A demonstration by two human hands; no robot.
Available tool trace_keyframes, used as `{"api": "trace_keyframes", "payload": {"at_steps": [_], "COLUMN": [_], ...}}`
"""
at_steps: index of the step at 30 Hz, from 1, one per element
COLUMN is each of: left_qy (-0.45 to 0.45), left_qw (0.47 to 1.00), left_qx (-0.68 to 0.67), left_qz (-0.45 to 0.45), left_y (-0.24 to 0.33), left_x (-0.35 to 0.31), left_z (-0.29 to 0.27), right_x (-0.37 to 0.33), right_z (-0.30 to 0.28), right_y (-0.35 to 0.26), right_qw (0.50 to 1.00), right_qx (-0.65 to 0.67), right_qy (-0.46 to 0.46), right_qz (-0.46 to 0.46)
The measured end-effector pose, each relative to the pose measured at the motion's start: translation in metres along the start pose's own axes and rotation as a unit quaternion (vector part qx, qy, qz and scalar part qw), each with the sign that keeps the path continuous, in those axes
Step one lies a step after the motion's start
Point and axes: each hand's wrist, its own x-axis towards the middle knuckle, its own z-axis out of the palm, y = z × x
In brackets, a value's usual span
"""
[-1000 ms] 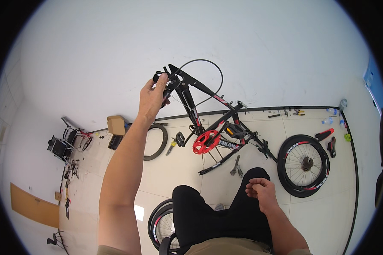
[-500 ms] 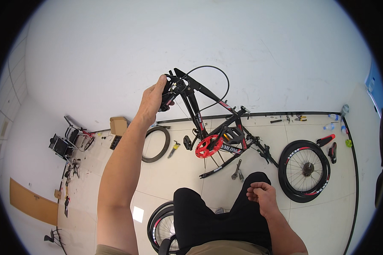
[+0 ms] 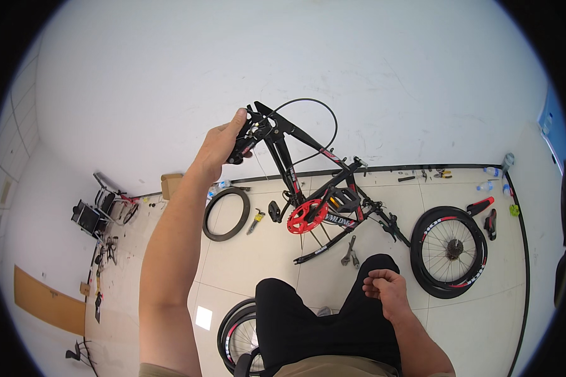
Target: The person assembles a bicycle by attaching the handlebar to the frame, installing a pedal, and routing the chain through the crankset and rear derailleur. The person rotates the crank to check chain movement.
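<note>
A black bicycle frame (image 3: 308,135) with red and white markings is tilted up off the floor. My left hand (image 3: 223,146), arm stretched out, grips the black parts at its front end. A thin black cable (image 3: 334,119) loops from there over the upper tube. Lower on the frame sit a red chainring (image 3: 305,217) and a black pedal (image 3: 346,200). My right hand (image 3: 388,292) is at my right knee, away from the frame; its fingers are curled closed, and nothing shows in them.
A loose tyre (image 3: 225,213) and a yellow-handled tool (image 3: 256,221) lie left of the frame. Wrenches (image 3: 350,251) are near my knees. Wheels (image 3: 449,251) and a saddle (image 3: 491,224) lie to the right. Other tools (image 3: 415,176) and bottles (image 3: 492,171) line the wall.
My left hand has shifted slightly left, turning the frame's front parts a little with it. My right hand stays by the knee. More of the tyre shows beside my forearm.
</note>
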Motion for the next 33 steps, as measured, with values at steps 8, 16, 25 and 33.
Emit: {"api": "trace_keyframes", "payload": {"at_steps": [8, 16, 25, 33], "left_qy": [0.093, 0.086, 0.176, 0.237], "left_qw": [0.992, 0.990, 0.949, 0.915], "left_qx": [0.025, 0.074, -0.233, -0.309], "left_qz": [0.088, 0.079, 0.118, 0.106], "left_y": [0.032, 0.026, -0.017, -0.034], "left_x": [0.009, 0.013, 0.019, 0.029], "left_z": [0.024, 0.035, 0.056, 0.072], "right_x": [0.001, -0.001, -0.002, -0.004], "right_z": [-0.003, -0.001, 0.000, -0.004], "right_y": [0.000, 0.000, 0.001, 0.002], "right_qw": [1.000, 1.000, 1.000, 1.000], "right_qx": [-0.003, 0.000, 0.013, -0.006], "right_qy": [0.000, -0.001, -0.011, -0.007], "right_qz": [0.004, 0.002, 0.009, 0.008]}}
